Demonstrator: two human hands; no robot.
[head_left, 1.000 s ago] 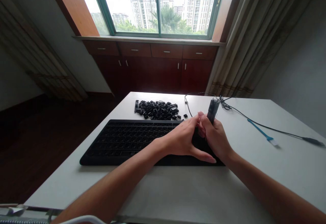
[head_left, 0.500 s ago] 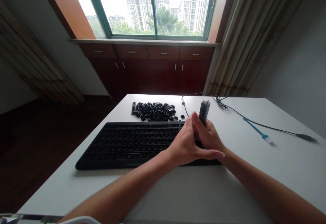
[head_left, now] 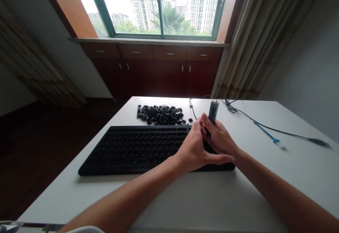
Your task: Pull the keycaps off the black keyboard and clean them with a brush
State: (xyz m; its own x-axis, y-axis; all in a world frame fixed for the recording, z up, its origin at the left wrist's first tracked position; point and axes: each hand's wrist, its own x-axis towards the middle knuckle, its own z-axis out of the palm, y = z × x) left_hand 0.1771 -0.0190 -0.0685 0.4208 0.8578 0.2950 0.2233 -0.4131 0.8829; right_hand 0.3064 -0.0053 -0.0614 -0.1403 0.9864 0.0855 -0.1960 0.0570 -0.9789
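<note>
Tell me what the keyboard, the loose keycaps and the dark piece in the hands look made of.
The keyboard looks like matte black plastic: dull, hardly any shine. The loose keycaps look like black plastic too, with small glints. The dark piece is probably smoky translucent plastic: light shows through its top.

Soft daylight from the window (head_left: pixel 159 9), dimmer interior, faint shadows, slight wide-angle bowing at the frame edges.

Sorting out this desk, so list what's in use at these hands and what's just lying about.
In use: left hand, right hand, dark tube held between them, keyboard beneath them.

Lying about: black keycaps in a pile, blue strip, black cable.
</note>
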